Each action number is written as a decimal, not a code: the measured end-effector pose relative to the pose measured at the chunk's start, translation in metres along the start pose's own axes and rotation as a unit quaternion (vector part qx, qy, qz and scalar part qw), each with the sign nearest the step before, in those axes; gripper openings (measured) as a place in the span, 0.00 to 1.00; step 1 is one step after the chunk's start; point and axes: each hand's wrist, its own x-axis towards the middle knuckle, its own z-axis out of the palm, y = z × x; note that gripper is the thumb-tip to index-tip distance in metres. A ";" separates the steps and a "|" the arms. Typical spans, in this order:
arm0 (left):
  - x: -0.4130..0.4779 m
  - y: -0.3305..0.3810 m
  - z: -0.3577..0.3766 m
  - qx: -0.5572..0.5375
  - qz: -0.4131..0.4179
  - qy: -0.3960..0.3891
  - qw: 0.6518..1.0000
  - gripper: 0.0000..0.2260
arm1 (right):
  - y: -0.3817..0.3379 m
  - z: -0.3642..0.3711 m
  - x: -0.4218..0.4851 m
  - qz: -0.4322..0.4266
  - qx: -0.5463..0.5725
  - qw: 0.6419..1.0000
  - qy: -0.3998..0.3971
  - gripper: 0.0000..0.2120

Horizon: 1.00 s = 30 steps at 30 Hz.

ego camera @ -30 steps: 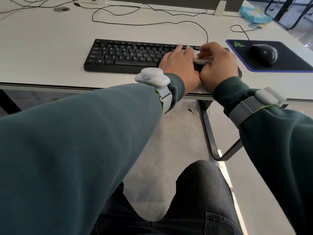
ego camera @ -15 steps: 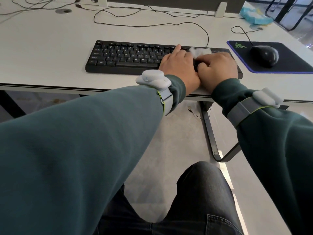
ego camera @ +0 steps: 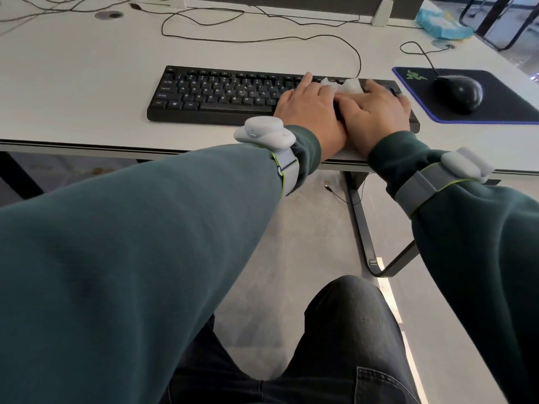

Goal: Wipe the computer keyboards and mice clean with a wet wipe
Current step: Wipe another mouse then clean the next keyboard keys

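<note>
Here, a person seated at a white bench (ego camera: pixel 87 83) reaches both arms forward in dark green sleeves. A black keyboard (ego camera: pixel 221 94) lies near the bench's near edge, its long axis running left to right. Both hands rest on its right end, side by side and touching. The left hand (ego camera: pixel 309 109) lies flat with straight fingers on the keys. The right hand (ego camera: pixel 376 109) is also spread flat, so neither grip is curled. A white wet wipe (ego camera: pixel 348 85), soft and crumpled, bunches out from under the fingertips of both hands at the keyboard's far edge. Whether a thumb pinches it underneath is hidden.

The long run of matte, lettered keys stretches away to the left of the hands, so a sweep that way along the keyboard's length seems the likely move. The left hand is nearer that side.

A rounded, glossy black mouse (ego camera: pixel 458 93) sits on a dark cloth mouse pad (ego camera: pixel 501 112) towards the bench's right edge, just beyond the right hand. A pale blue pack of wipes (ego camera: pixel 443 24) lies at the far right corner.
</note>
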 end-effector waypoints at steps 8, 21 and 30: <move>0.000 0.000 0.001 -0.005 0.000 -0.005 1.000 0.22 | 0.001 0.004 0.008 0.067 -0.053 0.996 -0.011 0.25; -0.002 0.001 0.000 -0.002 0.001 -0.008 1.000 0.22 | -0.003 0.001 -0.005 0.020 -0.098 0.991 0.090 0.17; -0.001 0.000 -0.002 0.006 0.000 -0.011 1.000 0.23 | -0.007 0.000 -0.008 0.048 -0.138 0.981 0.129 0.22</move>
